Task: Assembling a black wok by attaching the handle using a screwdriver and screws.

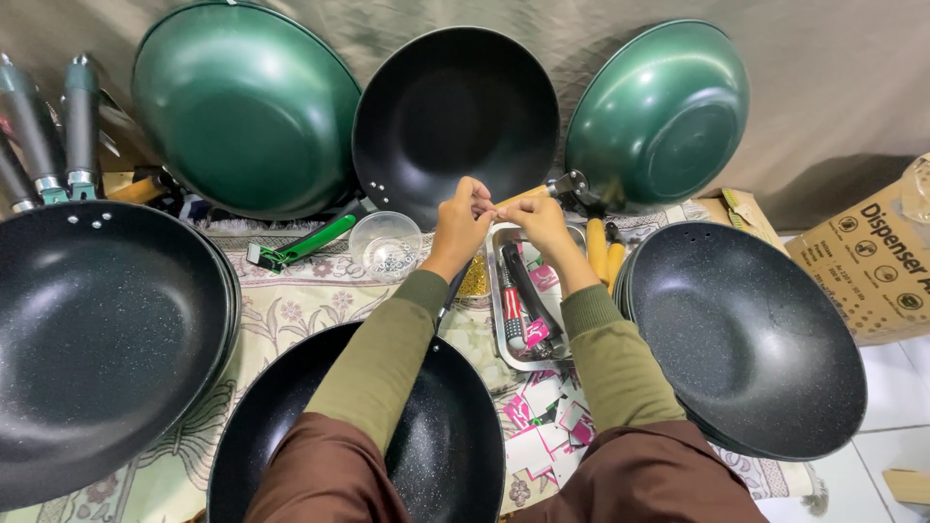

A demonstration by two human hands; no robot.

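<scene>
1. Left hand [459, 225] and right hand [535, 219] meet fingertip to fingertip, pinched narrow on a small item too tiny to identify.
2. The item sits between both hands, equally near each, above the rectangular steel tray [499, 329].
3. The clear glass bowl of small metal fasteners [386, 246] lies at nine o'clock of the left hand.
4. Both forearms reach forward over the black speckled non-stick wok [455, 455].

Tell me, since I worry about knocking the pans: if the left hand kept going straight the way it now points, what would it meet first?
Likely the right hand, which its fingertips already meet; past that, the upright black wok leaning behind, though depth is unclear. The left hand points up and away.
</scene>
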